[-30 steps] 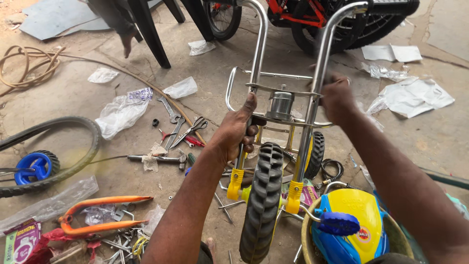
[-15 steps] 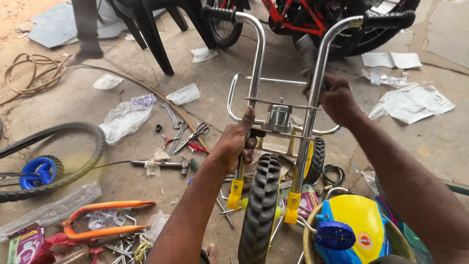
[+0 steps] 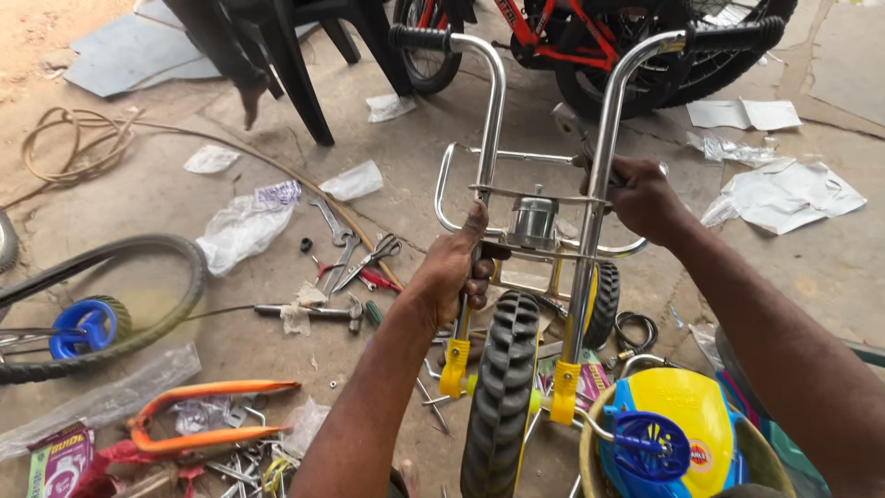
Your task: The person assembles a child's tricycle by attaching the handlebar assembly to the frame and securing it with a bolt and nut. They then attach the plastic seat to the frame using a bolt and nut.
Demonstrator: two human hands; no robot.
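plainly, the left hand [image 3: 454,277] is closed around the left chrome fork leg [image 3: 484,175] of a small child's cycle standing upside-down on the concrete floor [image 3: 387,166], while the right hand [image 3: 643,195] grips a tool [image 3: 573,129] at the right fork leg [image 3: 604,166] by the top brace. those steel tubes look stiff, smooth and likely slippery, so the legs above the yellow ends [image 3: 454,367] seem the safest hold; the knobby front tyre [image 3: 502,387] between them would probably turn if grabbed.

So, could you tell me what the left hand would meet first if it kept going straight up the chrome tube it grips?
Probably the thin crossbar just above the left hand.
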